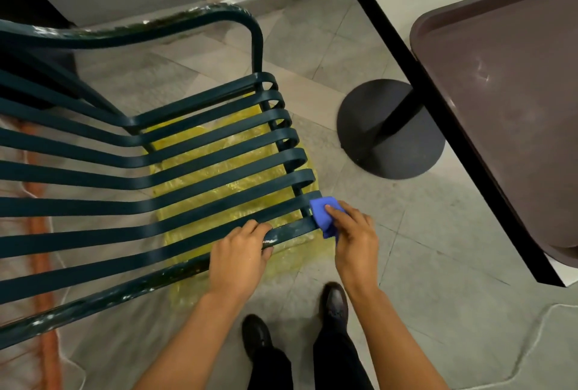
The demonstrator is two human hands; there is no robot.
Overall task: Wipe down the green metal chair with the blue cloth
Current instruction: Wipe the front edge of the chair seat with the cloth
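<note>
The dark green metal chair (200,152) fills the left and middle of the head view, its seat made of several flat slats that curl under at the front edge. My left hand (239,256) grips the nearest slat from above, fingers wrapped over it. Just to its right, my right hand (355,235) presses a folded blue cloth (323,213) against the curled front ends of the two nearest slats. The chair's frame shows chipped paint and pale marks along its near rail and top armrest.
A table with a black edge (438,108) runs diagonally on the right, carrying a brown tray (506,92). Its round black base (387,130) stands on the tiled floor close to the chair's front. Yellow plastic wrap (219,170) lies under the seat. My shoes (336,302) are below.
</note>
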